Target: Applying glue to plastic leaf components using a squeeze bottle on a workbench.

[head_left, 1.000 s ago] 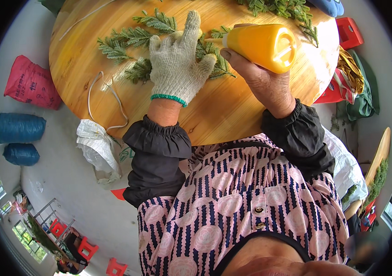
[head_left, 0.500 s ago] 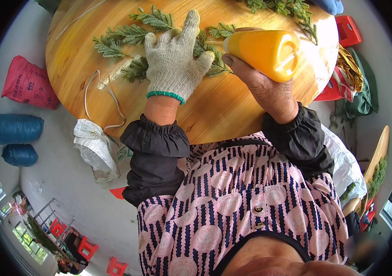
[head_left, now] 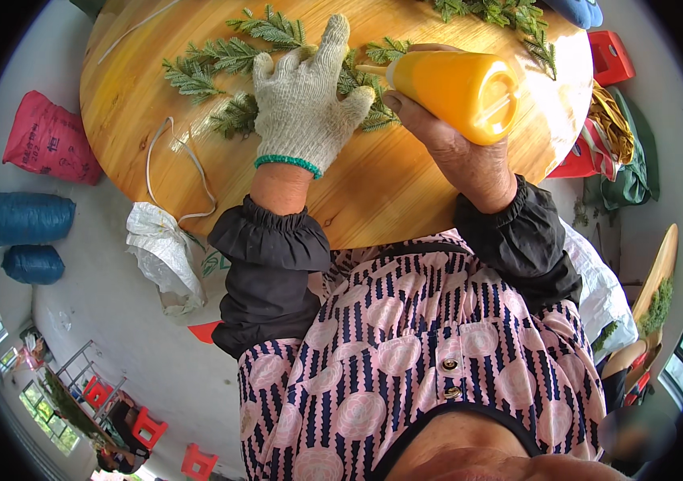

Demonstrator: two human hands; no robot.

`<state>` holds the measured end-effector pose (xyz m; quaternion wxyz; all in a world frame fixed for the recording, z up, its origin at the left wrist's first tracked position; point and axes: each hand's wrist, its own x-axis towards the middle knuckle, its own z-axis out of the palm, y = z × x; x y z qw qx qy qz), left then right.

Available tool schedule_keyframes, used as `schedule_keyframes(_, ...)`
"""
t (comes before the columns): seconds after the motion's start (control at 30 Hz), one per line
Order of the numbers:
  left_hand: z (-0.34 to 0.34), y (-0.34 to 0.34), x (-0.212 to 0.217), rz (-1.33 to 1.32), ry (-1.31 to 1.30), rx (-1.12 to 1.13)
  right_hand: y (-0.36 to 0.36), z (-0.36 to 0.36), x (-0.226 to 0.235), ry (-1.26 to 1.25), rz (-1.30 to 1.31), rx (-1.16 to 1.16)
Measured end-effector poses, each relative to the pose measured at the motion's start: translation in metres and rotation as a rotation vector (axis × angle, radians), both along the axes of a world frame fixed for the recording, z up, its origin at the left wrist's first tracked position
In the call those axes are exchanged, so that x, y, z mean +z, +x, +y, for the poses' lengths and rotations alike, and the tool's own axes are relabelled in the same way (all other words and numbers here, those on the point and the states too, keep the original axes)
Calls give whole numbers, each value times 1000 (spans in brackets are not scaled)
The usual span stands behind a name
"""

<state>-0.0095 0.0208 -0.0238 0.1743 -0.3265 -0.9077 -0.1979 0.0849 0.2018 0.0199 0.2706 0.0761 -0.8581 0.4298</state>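
Observation:
My left hand [head_left: 301, 104], in a white knitted glove with a green cuff, lies palm down with its fingers spread over a green fir-like sprig [head_left: 233, 58]. The sprig's branches show on both sides of the glove; its middle is hidden beneath. My bare right hand [head_left: 462, 156] is wrapped round a yellow squeeze bottle [head_left: 458, 88] with a narrow nozzle [head_left: 373, 70]. The bottle is tipped on its side, its nozzle pointing left at the sprig beside my left hand. Whether anything comes out of the nozzle I cannot tell.
The round wooden table [head_left: 373, 188] bears more greenery [head_left: 510, 18] at its far right and a white cord [head_left: 153, 164] at its left. A white plastic bag [head_left: 161, 248] hangs by the near left edge. Red stools [head_left: 612, 58], a pink sack [head_left: 49, 140] and blue bundles [head_left: 33, 218] stand around.
Hardly anything differs. The bottle and my right hand have shifted very slightly to the left, while my left hand stays spread on the sprig.

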Motion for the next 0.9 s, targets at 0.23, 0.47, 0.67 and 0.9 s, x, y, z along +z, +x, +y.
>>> schedule_keyframes(0.23, -2, -1, 2, -34, -1, -15, 8, -1, 3, 260, 120, -21)
schedule_keyframes(0.47, -6, -2, 4, -42, -44, -38, 17, 1, 4, 314, 91, -1)
schedule_keyframes(0.67, -9, -1, 5, 37, -91, -72, 21, 2, 1, 473, 230, 30)
schedule_keyframes(0.9, -11, 0, 5, 32, -114, -75, 30, 1, 7, 619, 229, -8)
